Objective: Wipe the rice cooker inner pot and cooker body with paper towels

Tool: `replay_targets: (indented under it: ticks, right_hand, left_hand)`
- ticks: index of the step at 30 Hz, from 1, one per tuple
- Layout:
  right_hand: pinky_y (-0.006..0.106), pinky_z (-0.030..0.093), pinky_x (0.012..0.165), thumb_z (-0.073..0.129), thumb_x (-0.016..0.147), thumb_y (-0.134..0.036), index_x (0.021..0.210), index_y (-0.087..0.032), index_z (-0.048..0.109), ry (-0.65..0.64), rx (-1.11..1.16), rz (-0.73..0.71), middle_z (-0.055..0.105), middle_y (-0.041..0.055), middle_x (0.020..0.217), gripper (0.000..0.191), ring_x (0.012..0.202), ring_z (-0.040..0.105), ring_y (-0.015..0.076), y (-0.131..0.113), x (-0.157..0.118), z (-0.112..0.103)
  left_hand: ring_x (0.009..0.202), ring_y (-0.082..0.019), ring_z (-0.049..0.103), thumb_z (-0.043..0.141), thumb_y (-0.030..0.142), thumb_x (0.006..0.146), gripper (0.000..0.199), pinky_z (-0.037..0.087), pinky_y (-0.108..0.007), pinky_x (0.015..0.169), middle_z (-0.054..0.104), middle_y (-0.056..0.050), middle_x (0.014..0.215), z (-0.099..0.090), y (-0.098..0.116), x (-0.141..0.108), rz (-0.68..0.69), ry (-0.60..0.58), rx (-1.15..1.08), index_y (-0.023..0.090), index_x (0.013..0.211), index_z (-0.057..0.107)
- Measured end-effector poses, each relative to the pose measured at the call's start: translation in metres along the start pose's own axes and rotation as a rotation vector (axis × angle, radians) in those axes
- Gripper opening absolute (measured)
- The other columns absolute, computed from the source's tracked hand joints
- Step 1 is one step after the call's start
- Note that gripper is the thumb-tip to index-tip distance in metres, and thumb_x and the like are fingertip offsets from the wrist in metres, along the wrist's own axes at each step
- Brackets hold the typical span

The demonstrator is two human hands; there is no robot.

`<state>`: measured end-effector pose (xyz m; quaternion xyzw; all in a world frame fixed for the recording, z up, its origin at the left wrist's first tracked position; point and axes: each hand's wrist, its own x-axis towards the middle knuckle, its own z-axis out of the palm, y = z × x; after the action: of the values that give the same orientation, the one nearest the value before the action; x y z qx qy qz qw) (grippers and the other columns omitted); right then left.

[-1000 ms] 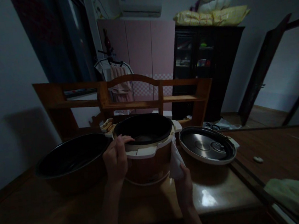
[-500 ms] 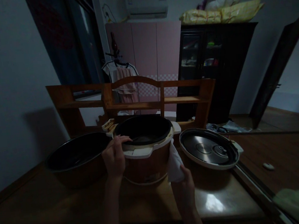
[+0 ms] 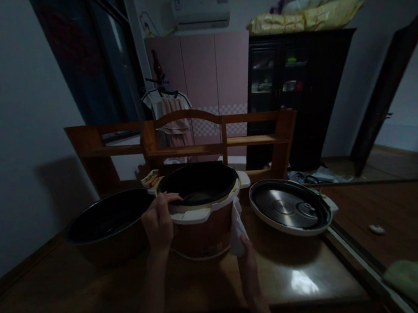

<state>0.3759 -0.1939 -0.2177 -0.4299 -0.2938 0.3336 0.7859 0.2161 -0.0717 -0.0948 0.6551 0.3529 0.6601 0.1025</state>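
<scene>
the right hand [image 3: 247,262] is pinching a white cloth [image 3: 236,233] at four o'clock on the cooker [image 3: 201,237], which is standing on the table [image 3: 204,289]; the left hand [image 3: 158,221] is curving over the rim at eight — probably steadying it, grip unclear. a dark pot [image 3: 110,249] is sitting at nine, the upturned lid [image 3: 283,207] at three — perhaps sparing its inner face.

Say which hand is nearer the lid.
Right. The right hand, holding a white cloth, is left of the lid and nearer the camera; the left hand is farther left, at the cooker.

Illegible marking [image 3: 212,249] low on the cooker [image 3: 197,236]
</scene>
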Motion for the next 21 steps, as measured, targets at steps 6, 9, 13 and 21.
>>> replay_targets:
  ticks: [6,9,13,21]
  right_hand:
    - [0.042,0.013,0.124,0.043,0.097,-0.053,0.147,-0.024,0.047,-0.033,-0.112,-0.059,0.043,0.0011,0.154,0.057,0.150,0.023,0.0191,-0.010,-0.013,0.014]
    - [0.042,0.011,0.124,0.041,0.099,-0.051,0.149,-0.026,0.043,-0.043,-0.078,-0.114,0.039,-0.0006,0.156,0.056,0.152,0.016,0.0162,-0.015,-0.016,0.022]
    - [0.042,0.013,0.124,0.046,0.098,-0.051,0.147,-0.028,0.047,0.039,-0.004,-0.097,0.045,-0.0016,0.152,0.054,0.151,0.020,0.0156,-0.011,-0.011,0.031]
    - [0.044,0.008,0.125,0.040,0.099,-0.050,0.149,-0.029,0.042,0.052,-0.054,-0.255,0.040,-0.0022,0.155,0.054,0.152,0.014,0.0136,-0.026,-0.002,0.052]
  left_hand:
    - [0.106,-0.019,0.068,0.030,0.038,0.102,0.053,0.044,-0.033,0.106,0.077,-0.003,0.096,-0.001,0.000,0.001,0.004,-0.007,0.008,0.022,0.082,0.076]
    - [0.104,-0.019,0.068,0.031,0.039,0.102,0.053,0.044,-0.033,0.105,0.077,-0.003,0.095,-0.001,-0.001,0.001,0.017,-0.011,0.001,0.022,0.081,0.076]
    - [0.108,-0.019,0.067,0.029,0.040,0.102,0.054,0.043,-0.033,0.106,0.076,-0.004,0.096,-0.002,-0.003,0.001,0.000,-0.029,-0.004,0.021,0.081,0.076]
    - [0.109,-0.019,0.067,0.029,0.041,0.102,0.053,0.044,-0.032,0.104,0.076,-0.005,0.099,-0.005,-0.005,0.001,0.008,-0.076,-0.018,0.022,0.085,0.076]
